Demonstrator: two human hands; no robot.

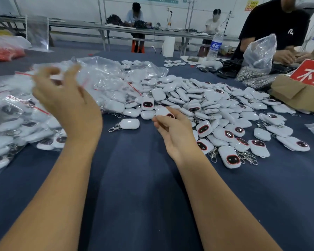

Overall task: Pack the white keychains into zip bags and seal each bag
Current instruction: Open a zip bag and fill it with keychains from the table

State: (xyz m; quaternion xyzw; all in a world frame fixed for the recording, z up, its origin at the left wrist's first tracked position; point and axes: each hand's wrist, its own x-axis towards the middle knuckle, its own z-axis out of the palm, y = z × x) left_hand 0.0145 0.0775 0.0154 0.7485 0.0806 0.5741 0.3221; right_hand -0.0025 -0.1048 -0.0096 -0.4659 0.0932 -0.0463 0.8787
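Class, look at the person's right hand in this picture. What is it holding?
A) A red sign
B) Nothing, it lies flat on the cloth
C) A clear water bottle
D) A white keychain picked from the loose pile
D: the right hand pinches a white keychain at the near edge of the loose pile, raised off the blue cloth.

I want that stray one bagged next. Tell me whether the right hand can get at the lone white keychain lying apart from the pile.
Probably yes. The lone keychain lies on bare cloth beside the right hand, with nothing between them, but that hand already pinches another keychain.
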